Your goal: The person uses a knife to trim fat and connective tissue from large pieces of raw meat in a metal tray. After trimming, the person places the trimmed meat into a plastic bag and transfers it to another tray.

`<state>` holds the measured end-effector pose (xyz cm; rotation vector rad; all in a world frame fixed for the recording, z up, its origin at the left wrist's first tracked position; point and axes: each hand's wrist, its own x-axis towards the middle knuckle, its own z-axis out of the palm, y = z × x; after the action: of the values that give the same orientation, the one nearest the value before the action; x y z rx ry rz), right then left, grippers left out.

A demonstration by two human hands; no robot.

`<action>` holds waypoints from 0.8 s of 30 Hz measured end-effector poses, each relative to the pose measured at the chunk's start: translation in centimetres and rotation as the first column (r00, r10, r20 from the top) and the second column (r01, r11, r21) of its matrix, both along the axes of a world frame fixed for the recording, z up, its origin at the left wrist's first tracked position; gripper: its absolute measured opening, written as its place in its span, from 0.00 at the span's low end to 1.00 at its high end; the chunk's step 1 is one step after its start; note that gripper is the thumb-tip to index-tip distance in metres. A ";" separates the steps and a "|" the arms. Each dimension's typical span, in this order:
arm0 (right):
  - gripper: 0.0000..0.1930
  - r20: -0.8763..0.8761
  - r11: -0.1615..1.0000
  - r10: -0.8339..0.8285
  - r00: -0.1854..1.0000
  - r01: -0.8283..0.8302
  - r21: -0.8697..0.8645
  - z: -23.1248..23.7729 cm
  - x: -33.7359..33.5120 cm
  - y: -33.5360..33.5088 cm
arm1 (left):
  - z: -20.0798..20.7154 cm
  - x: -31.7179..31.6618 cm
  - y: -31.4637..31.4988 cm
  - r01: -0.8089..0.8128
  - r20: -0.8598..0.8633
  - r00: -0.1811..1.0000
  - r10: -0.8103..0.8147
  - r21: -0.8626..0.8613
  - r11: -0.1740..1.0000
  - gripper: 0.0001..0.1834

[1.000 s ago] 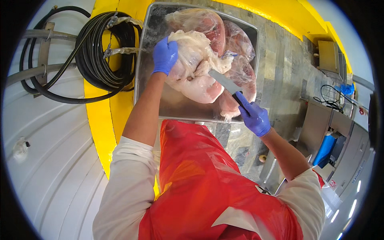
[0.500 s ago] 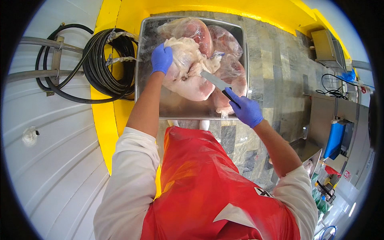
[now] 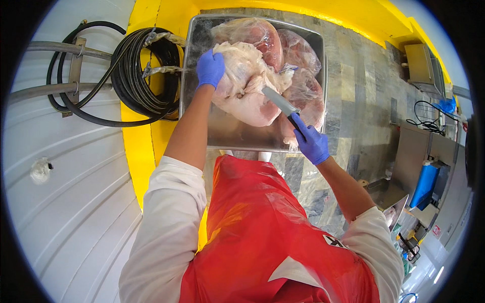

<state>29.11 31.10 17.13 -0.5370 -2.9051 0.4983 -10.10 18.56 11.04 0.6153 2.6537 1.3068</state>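
A large pale, fat-covered cut of meat (image 3: 247,103) lies in a metal tub (image 3: 222,134). My left hand (image 3: 210,69) grips its upper left edge, the fingertips partly hidden against the meat. In my right hand (image 3: 313,143) is a knife (image 3: 281,102) with a black handle. Its blade points up and left, the tip against or just over the middle of the cut; actual contact is hard to tell. Behind and to the right are more large pieces of pink meat (image 3: 299,50) under clear plastic film.
A coiled black hose (image 3: 144,76) hangs at the left beside the tub, near metal wall pipes (image 3: 55,91). Yellow curbing (image 3: 136,151) runs along the wall. Tiled floor (image 3: 353,96) lies to the right, with steel cabinets (image 3: 419,146) beyond. I wear a red apron (image 3: 252,217).
The view has shifted, moving the tub slightly right and up in the picture. The knife has tilted, its blade angled more steeply. My left hand keeps its place on the meat.
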 end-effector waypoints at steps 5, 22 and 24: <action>0.30 -0.082 0.998 -0.059 0.995 0.059 0.002 -4.9 1.3 -0.6 | -0.1 -1.1 0.9 0.027 0.080 0.996 -0.030 0.040 0.999 0.21; 0.27 0.357 0.969 -0.074 0.931 0.152 -0.196 14.7 0.8 1.3 | 0.0 -0.9 1.2 -0.014 0.021 1.000 0.014 -0.029 0.999 0.20; 0.26 0.361 0.981 -0.018 0.932 0.085 -0.173 16.9 -0.6 1.2 | -0.2 -0.8 1.2 -0.024 0.013 1.000 0.025 -0.032 0.999 0.20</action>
<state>28.53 32.29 34.05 -0.8071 -3.1941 0.7409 -10.88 19.77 10.81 0.5698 2.6739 1.2683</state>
